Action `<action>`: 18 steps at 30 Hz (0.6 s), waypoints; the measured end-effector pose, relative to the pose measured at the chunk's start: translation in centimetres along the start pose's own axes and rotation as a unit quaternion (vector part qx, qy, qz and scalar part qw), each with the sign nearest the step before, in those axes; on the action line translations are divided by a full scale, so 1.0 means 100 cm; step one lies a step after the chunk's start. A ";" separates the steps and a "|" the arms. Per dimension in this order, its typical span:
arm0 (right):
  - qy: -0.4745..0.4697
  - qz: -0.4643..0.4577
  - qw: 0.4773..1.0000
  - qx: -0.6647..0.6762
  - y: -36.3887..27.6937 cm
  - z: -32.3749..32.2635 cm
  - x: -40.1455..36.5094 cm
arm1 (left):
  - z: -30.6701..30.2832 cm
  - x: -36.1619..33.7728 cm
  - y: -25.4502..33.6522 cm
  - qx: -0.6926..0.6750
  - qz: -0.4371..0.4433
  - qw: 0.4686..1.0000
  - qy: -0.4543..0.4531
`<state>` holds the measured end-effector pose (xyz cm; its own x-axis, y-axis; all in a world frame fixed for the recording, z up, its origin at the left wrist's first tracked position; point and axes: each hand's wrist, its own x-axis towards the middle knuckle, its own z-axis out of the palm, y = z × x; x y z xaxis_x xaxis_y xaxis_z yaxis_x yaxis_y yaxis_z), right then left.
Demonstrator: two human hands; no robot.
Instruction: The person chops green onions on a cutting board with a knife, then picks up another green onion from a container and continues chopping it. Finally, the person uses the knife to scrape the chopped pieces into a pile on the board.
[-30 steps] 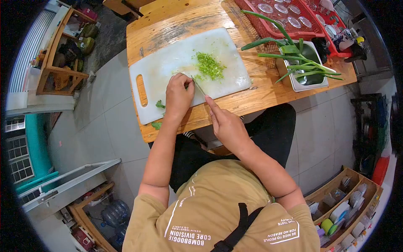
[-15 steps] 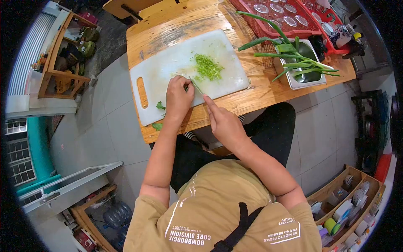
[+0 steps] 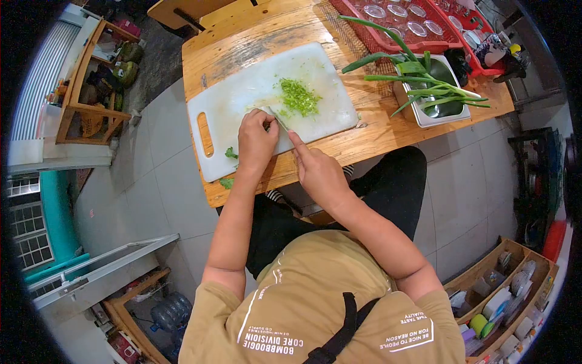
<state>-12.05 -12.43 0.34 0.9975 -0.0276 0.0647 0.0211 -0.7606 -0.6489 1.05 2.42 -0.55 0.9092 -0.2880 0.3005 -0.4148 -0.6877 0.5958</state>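
Observation:
A white cutting board [image 3: 230, 100] lies on a wooden table [image 3: 376, 130]. A pile of chopped green onion [image 3: 298, 97] sits at the board's middle. My left hand [image 3: 256, 142] presses down on pale green onion stalks on the board, fingers curled. My right hand [image 3: 315, 171] grips a knife [image 3: 277, 121] whose blade rests on the board right beside the left fingers, just in front of the pile. Whole green onions [image 3: 418, 82] lie across a metal tray [image 3: 431, 115] at the right.
A red rack of glasses [image 3: 418, 24] stands at the table's far right. Green scraps [image 3: 229, 165] lie at the board's near edge. A wooden shelf [image 3: 91, 91] stands on the floor at left, and a crate of small items [image 3: 503, 303] at lower right.
The knife and my right hand have shifted slightly left toward my left hand's fingers. The left hand stays on the stalks, and the pile is much the same.

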 end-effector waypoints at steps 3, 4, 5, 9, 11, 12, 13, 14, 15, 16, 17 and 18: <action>0.008 -0.012 0.999 0.032 0.001 -0.005 -0.007 | -0.001 0.000 0.000 -0.012 0.000 1.000 0.006; -0.005 -0.011 0.999 0.046 0.001 -0.009 -0.012 | -0.001 0.000 0.000 -0.013 -0.001 1.000 0.006; -0.006 -0.010 0.999 0.045 0.001 -0.009 -0.016 | -0.001 -0.001 0.002 -0.030 -0.011 0.999 0.007; -0.005 -0.004 0.997 0.076 0.001 -0.014 -0.021 | 0.000 0.000 0.002 -0.043 -0.018 0.999 0.009; -0.013 0.005 0.996 0.084 0.002 -0.012 -0.019 | 0.000 0.001 0.002 -0.044 -0.016 0.999 0.007; 0.001 -0.015 0.997 0.082 0.005 -0.008 -0.016 | 0.000 0.001 0.001 -0.046 -0.014 0.999 0.004; 0.016 -0.034 0.996 0.080 0.007 -0.006 -0.014 | 0.000 0.001 0.001 -0.045 -0.015 0.999 0.005; 0.015 -0.034 0.996 0.080 0.008 -0.003 -0.013 | 0.001 0.000 0.000 -0.041 -0.008 0.999 0.008; 0.014 -0.029 0.998 0.053 0.007 -0.002 -0.010 | 0.001 0.001 0.000 -0.038 0.000 0.999 0.011; 0.014 -0.023 0.999 0.026 0.007 -0.001 -0.008 | 0.001 0.001 0.001 -0.038 0.001 0.999 0.011; 0.014 -0.023 0.999 0.026 0.008 0.001 -0.008 | 0.001 0.000 0.001 -0.029 0.000 1.000 0.011; 0.028 -0.028 0.998 0.046 0.007 0.002 -0.007 | 0.001 0.000 0.002 -0.019 -0.002 1.000 0.010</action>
<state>-12.75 -12.82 -0.34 0.9893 -0.0249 0.1438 0.0856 -0.6991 -0.7098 0.97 2.23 -0.47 0.9101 -0.2717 0.3130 -0.4128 -0.6626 0.6249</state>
